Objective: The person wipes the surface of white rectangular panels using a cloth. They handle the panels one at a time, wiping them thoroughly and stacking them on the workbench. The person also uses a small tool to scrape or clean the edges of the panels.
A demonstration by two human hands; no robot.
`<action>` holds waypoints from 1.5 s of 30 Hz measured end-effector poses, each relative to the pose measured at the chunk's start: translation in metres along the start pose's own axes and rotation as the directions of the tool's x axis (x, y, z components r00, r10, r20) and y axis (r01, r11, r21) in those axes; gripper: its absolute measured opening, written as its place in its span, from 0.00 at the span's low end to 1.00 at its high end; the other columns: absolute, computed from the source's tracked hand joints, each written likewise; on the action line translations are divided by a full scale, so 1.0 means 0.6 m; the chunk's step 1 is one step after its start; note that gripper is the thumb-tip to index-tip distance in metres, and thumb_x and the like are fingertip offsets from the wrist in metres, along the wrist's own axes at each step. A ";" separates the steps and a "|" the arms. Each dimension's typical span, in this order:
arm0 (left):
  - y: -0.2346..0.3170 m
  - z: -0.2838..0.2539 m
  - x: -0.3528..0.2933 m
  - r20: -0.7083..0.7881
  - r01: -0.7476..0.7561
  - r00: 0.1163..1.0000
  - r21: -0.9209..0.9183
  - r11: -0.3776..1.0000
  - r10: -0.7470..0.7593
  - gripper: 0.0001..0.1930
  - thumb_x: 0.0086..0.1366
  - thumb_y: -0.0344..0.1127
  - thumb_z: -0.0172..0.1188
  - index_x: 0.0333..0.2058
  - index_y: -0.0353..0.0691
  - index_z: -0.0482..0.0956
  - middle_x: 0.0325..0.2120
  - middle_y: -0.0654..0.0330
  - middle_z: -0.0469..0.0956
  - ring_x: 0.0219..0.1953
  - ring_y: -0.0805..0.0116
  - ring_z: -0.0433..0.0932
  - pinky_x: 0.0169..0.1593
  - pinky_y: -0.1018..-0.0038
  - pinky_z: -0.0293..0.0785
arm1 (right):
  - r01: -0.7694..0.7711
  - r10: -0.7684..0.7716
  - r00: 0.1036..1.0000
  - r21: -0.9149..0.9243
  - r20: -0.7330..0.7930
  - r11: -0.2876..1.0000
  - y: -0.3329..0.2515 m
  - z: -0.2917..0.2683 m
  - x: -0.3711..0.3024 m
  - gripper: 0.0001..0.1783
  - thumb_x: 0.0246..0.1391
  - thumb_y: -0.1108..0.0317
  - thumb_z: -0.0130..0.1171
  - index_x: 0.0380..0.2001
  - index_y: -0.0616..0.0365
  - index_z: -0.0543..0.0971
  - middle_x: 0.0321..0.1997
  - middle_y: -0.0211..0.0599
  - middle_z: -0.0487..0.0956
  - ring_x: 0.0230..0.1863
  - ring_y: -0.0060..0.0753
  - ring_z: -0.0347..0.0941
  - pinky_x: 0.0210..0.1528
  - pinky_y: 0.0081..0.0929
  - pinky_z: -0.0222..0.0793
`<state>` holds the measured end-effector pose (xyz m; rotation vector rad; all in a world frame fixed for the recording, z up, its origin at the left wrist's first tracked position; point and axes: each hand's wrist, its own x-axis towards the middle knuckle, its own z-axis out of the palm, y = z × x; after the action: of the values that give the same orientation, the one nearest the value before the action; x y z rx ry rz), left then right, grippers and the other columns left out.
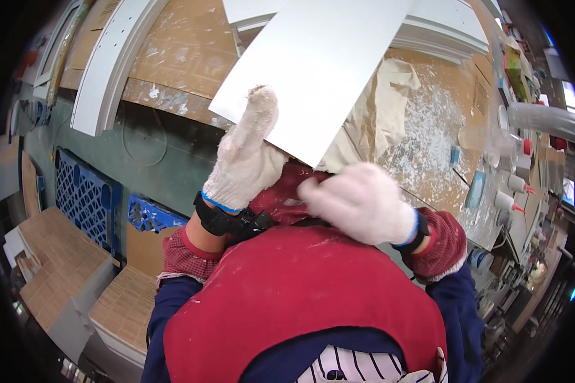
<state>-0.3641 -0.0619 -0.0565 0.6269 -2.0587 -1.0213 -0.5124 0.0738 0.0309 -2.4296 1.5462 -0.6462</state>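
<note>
Left hand (246, 163), right hand (364, 204): white knit gloves (243, 175), blue edges (220, 202). Black wrist straps (213, 218). Red checked oversleeves (188, 256) at 8 and 4 o'clock, navy sleeves (170, 313) further up. Red apron (300, 281), whitish smudges, 6 o'clock; black-striped white cloth (358, 365), 5 o'clock.

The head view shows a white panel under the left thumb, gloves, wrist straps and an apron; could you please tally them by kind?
White panel under thumb: 1
White knit gloves: 2
Black wrist straps: 2
Red apron: 1
Total: 6

Gloved left hand (246, 156) holding white panel (316, 70), blurred right hand (361, 204) near its corner, beige cloth (390, 96) alongside
</note>
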 end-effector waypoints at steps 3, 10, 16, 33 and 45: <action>0.011 -0.018 0.000 0.038 -0.147 0.989 0.172 0.974 0.142 0.33 0.57 0.21 0.59 0.62 0.37 0.60 0.46 0.42 0.76 0.46 0.48 0.79 0.48 0.66 0.76 | -0.125 0.128 0.987 0.034 -0.100 0.992 0.014 -0.044 0.005 0.21 0.42 0.67 0.57 0.44 0.55 0.78 0.24 0.27 0.72 0.23 0.31 0.70 0.26 0.29 0.64; 0.028 -0.020 0.010 0.001 -0.150 0.989 0.099 0.984 0.151 0.34 0.57 0.21 0.60 0.62 0.37 0.59 0.46 0.42 0.76 0.45 0.48 0.79 0.48 0.65 0.76 | -0.109 0.117 0.993 -0.192 0.028 0.975 0.017 -0.046 0.028 0.19 0.44 0.65 0.55 0.43 0.53 0.77 0.24 0.25 0.69 0.24 0.28 0.68 0.26 0.26 0.63; 0.061 -0.018 0.034 0.230 0.442 0.775 -0.863 0.244 -0.588 0.34 0.56 0.21 0.61 0.62 0.36 0.60 0.46 0.42 0.76 0.47 0.49 0.79 0.49 0.67 0.75 | 0.006 -0.001 0.980 -0.024 0.197 1.000 -0.005 -0.019 0.007 0.18 0.44 0.67 0.52 0.42 0.59 0.75 0.22 0.29 0.69 0.23 0.32 0.70 0.23 0.28 0.64; 0.014 -0.067 0.035 0.141 0.390 0.913 -0.574 0.720 -0.383 0.24 0.60 0.13 0.40 0.56 0.31 0.65 0.50 0.46 0.70 0.50 0.57 0.76 0.43 0.66 0.83 | 0.108 -0.094 0.992 -0.180 0.086 0.978 0.020 -0.011 0.032 0.17 0.43 0.63 0.54 0.38 0.57 0.76 0.24 0.28 0.68 0.26 0.27 0.69 0.26 0.24 0.64; 0.014 -0.055 0.038 0.236 0.536 0.805 -0.683 0.496 -0.545 0.26 0.56 0.10 0.38 0.53 0.31 0.69 0.50 0.46 0.69 0.48 0.57 0.77 0.44 0.69 0.83 | -0.319 0.261 0.913 -0.150 -0.314 0.936 0.117 -0.085 0.051 0.14 0.51 0.75 0.61 0.43 0.61 0.78 0.31 0.37 0.80 0.32 0.29 0.76 0.32 0.23 0.72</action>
<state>-0.3529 -0.0878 -0.0269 0.8474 -1.2213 -2.0587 -0.5816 0.0195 0.0574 -2.2371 2.1348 -0.8519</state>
